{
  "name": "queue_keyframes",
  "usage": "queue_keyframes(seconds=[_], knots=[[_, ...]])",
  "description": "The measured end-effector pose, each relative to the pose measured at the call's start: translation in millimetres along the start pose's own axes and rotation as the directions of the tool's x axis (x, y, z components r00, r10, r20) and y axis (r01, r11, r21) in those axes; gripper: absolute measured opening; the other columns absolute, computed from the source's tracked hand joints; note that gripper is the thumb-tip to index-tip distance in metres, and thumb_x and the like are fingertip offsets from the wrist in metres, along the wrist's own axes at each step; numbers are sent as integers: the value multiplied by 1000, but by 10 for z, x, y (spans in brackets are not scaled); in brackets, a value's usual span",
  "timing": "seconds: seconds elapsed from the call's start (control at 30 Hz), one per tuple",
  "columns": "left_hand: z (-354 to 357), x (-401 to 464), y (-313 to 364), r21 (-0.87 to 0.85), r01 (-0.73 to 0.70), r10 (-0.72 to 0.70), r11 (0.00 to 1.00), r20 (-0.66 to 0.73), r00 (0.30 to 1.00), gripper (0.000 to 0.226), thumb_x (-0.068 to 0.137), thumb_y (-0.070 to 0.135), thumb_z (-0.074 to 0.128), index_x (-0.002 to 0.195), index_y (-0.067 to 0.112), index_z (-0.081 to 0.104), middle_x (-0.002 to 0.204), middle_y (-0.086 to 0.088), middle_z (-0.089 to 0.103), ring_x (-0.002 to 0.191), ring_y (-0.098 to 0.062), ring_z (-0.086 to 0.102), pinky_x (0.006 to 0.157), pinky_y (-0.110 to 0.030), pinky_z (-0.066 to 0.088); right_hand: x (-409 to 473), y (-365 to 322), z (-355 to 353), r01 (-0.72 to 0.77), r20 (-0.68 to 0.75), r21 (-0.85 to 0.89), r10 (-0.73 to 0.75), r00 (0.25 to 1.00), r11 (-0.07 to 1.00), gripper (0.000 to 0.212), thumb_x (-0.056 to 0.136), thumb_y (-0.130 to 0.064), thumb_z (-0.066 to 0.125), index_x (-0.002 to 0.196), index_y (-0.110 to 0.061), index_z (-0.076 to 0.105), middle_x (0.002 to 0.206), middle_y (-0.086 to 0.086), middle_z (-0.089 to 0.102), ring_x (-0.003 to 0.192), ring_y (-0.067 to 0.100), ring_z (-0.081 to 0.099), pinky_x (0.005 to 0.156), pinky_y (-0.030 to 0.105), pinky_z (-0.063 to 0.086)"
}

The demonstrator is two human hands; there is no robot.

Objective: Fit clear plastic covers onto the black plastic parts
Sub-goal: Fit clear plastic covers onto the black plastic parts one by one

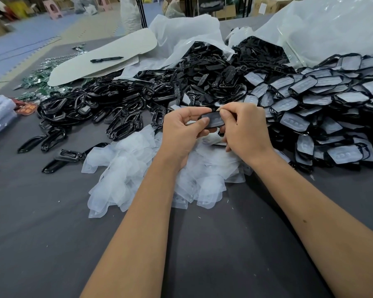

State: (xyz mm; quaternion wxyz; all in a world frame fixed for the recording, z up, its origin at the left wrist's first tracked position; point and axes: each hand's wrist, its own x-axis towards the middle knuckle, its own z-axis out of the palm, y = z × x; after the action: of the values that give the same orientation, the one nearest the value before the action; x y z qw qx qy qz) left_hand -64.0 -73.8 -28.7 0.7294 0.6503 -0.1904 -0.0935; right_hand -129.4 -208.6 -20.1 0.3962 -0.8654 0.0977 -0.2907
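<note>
both hands, left hand [181, 127] and right hand [243, 130], pinch one black plastic part [213, 119] above the clear covers [127, 168] heaped on a grey table [52, 233]; covered parts [321, 104] piled right; cardboard boxes [228, 9] behind

Blue foam floor mats [28, 37], pink stools [52, 7], stacked cardboard boxes [265, 5] beyond the grey table [52, 233].

Bare grey table [52, 244] lies near and left (heaps of black parts [121, 100] crowd beyond).

Covered parts [323, 108] right of covers [134, 168]
</note>
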Motion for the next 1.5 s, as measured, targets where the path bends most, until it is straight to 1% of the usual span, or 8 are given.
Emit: queue_keyframes(seconds=[0.13,0.47,0.57,0.67,0.93,1.1,1.23,1.5], knots=[[4,3,-2,-31,37,-39,999,-49,998,24,91,-8,67,93,13,77,73,2,76,65,-7,70,61,-15,54,-16,-17,-17,74,-15,-9,-74,997,997,18,104,-9,60,118,-6,70,70,0,67,56,15,66,59,31,55],[-113,76,84,-405,224,-267,887,-52,962,20,97,7,61,87,0,76,73,-11,70,60,-12,65,53,-14,51,-12,-1,-27,335,59,-18,-334,941,942,20,92,-16,80,109,-5,79,111,9,63,95,20,63,85,33,54],[-115,60,99,-423,240,-253,874,26,967,41,103,33,59,78,8,79,74,-9,71,62,-13,68,56,-15,55,2,-2,-29,255,-45,43,-253,966,966,11,93,-13,78,99,-4,81,105,8,65,92,14,62,77,17,48],[-84,35,94,-385,196,-190,902,54,980,23,103,15,61,89,7,78,82,-8,74,69,-13,70,63,-16,57,-1,-34,-11,68,-78,262,-50,996,963,7,95,-12,76,90,-8,78,98,5,65,84,10,62,70,16,48],[-70,41,70,-367,159,-153,917,44,987,13,102,7,60,106,1,70,92,-10,72,80,-14,66,70,-21,57,9,-54,-11,-373,264,715,265,927,591,13,99,-10,69,104,-15,81,95,4,78,84,10,69,68,24,55],[-66,41,61,-365,150,-142,919,49,989,16,104,9,57,105,1,70,89,-8,75,78,-11,70,71,-20,58,13,-34,-33,-356,268,778,240,933,518,25,94,3,69,114,-11,76,86,2,73,86,16,73,77,27,59],[-41,42,63,-339,166,-143,926,91,986,23,106,19,56,98,2,69,102,-18,52,75,-16,56,69,-21,57,6,-50,-58,-345,271,810,220,937,474,28,92,6,70,114,-10,74,87,10,67,81,19,70,76,28,58],[-40,59,5,-224,76,-77,972,3,997,24,106,21,58,88,11,71,81,-7,65,68,-11,57,62,-22,50,24,-44,-29,-420,338,783,252,907,460,16,89,5,74,103,-3,71,85,8,77,76,16,73,74,26,60]])
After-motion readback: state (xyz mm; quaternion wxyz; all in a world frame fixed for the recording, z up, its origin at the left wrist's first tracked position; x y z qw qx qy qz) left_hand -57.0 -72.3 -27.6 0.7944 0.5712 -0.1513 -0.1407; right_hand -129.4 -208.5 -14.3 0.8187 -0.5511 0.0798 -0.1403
